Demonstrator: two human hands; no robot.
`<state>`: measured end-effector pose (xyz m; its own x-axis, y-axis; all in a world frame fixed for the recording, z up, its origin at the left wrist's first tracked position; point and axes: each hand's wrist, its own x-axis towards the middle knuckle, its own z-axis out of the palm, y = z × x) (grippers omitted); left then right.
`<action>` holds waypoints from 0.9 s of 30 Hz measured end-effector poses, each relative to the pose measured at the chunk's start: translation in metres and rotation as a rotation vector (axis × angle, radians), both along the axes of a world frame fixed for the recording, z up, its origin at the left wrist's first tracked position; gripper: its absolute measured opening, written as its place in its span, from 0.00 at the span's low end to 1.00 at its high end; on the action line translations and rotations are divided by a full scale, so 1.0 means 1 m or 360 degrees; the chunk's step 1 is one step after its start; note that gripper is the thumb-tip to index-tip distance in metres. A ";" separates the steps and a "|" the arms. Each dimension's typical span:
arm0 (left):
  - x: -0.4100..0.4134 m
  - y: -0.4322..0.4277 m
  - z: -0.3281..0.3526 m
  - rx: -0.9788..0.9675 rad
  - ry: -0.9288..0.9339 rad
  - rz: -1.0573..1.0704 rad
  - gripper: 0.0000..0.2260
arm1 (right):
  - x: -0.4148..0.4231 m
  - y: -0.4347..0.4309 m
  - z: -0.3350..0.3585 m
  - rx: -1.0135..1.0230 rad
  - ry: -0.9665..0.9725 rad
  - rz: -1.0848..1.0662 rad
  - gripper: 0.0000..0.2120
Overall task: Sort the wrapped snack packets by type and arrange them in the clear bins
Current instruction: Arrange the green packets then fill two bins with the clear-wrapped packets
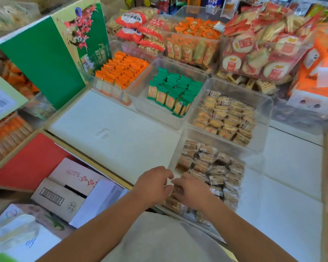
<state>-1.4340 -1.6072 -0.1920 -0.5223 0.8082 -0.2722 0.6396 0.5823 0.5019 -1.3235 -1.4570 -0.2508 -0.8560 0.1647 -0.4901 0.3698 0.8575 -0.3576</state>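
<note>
My left hand (153,183) half-curled at nearest clear plastic bin (175,156) rim; right hand (192,190) curled onto brown wrapped packets (212,165), grips unclear; green wrapped packets (170,91) beyond.

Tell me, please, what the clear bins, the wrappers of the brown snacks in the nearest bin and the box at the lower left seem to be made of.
Clear bins: probably hard plastic, glossy; the contents show through the walls.
Wrappers of the brown snacks: thin clear film, shiny; it glints and crinkles.
Box: likely cardboard, matt, with a printed barcode.
</note>
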 end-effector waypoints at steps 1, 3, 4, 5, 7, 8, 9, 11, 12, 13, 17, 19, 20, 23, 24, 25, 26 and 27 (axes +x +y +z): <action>0.003 -0.002 -0.002 -0.0038 -0.0006 -0.0004 0.13 | -0.002 0.001 0.000 -0.0016 -0.0050 0.0023 0.21; 0.006 -0.009 -0.006 -0.0031 -0.0054 0.0011 0.12 | -0.006 0.004 0.003 -0.0163 -0.0083 0.0058 0.16; 0.006 -0.012 -0.008 -0.0017 -0.0069 0.0011 0.12 | -0.008 0.006 0.005 -0.0269 -0.0065 0.0032 0.10; 0.005 -0.015 -0.009 0.0004 -0.0083 0.0027 0.12 | -0.008 0.009 0.006 -0.0371 0.0004 -0.0039 0.06; 0.004 -0.018 -0.011 0.0064 -0.0115 0.0089 0.11 | -0.007 0.015 0.011 -0.0450 0.0131 -0.0224 0.14; 0.003 -0.018 -0.011 0.0100 -0.0147 0.0130 0.10 | -0.008 0.018 0.015 -0.0465 0.0183 -0.0284 0.19; 0.002 -0.019 -0.012 0.0136 -0.0178 0.0166 0.10 | -0.009 0.020 0.017 -0.0474 0.0262 -0.0325 0.22; 0.003 -0.020 -0.015 0.0177 -0.0208 0.0201 0.09 | -0.017 0.021 0.022 -0.0363 0.0333 -0.0312 0.23; 0.004 -0.021 -0.014 0.0188 -0.0216 0.0207 0.09 | -0.024 0.022 0.025 -0.0276 0.0323 -0.0301 0.24; 0.005 -0.021 -0.015 0.0198 -0.0229 0.0211 0.09 | -0.030 0.022 0.027 -0.0203 0.0296 -0.0312 0.24; 0.007 -0.022 -0.012 0.0226 -0.0293 0.0269 0.09 | -0.037 0.024 0.019 0.0093 0.0177 -0.0359 0.16; 0.008 -0.025 -0.011 0.0238 -0.0301 0.0284 0.10 | -0.035 0.025 0.013 0.0345 0.0211 -0.0267 0.18; 0.008 -0.026 -0.011 0.0242 -0.0301 0.0285 0.10 | -0.035 0.025 0.010 0.0436 0.0231 -0.0232 0.19; 0.011 -0.029 -0.011 0.0231 -0.0298 0.0282 0.09 | -0.037 0.027 0.003 0.0430 0.0228 -0.0184 0.21; 0.012 -0.030 -0.010 0.0232 -0.0296 0.0274 0.09 | -0.037 0.027 0.001 0.0444 0.0203 -0.0147 0.22; 0.013 -0.032 -0.009 0.0228 -0.0293 0.0262 0.09 | -0.036 0.026 0.000 0.0484 0.0194 -0.0113 0.23; 0.014 -0.034 -0.009 0.0226 -0.0290 0.0255 0.10 | -0.035 0.025 0.000 0.0527 0.0196 -0.0086 0.24; 0.014 -0.036 -0.009 0.0221 -0.0288 0.0257 0.09 | -0.034 0.024 0.001 0.0569 0.0210 -0.0075 0.26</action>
